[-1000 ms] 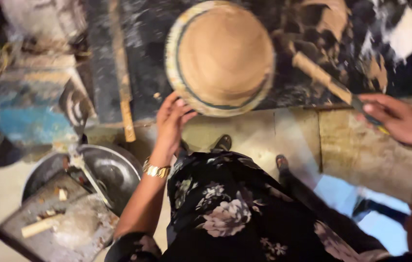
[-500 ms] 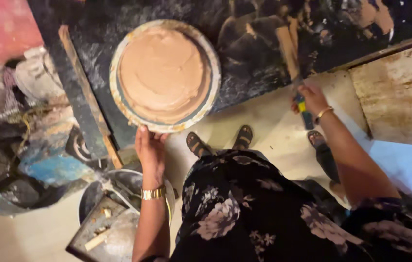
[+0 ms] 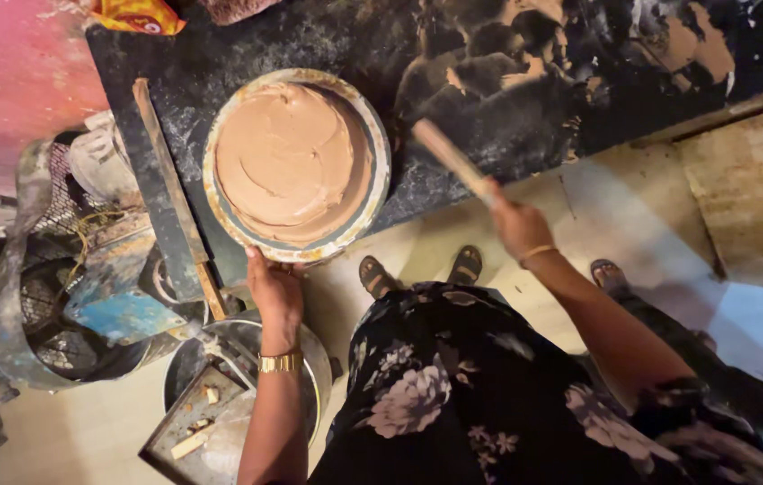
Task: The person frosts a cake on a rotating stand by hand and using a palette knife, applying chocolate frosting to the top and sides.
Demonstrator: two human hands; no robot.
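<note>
Below us, we steady a round pan filled with smooth brown paste, which sits on a dark, smeared slab. Our left hand closes its fingers on the pan's near rim, a gold bangle around the wrist. Our right hand is closed around a wooden stick, whose blurred far end slants up over the slab, just right of the pan and apart from it. A long wooden batten lies on the slab left of the pan. Near our left forearm, a metal bowl stands on the floor with a flat tray over it. Our sandalled feet show beneath a black floral dress.
</note>
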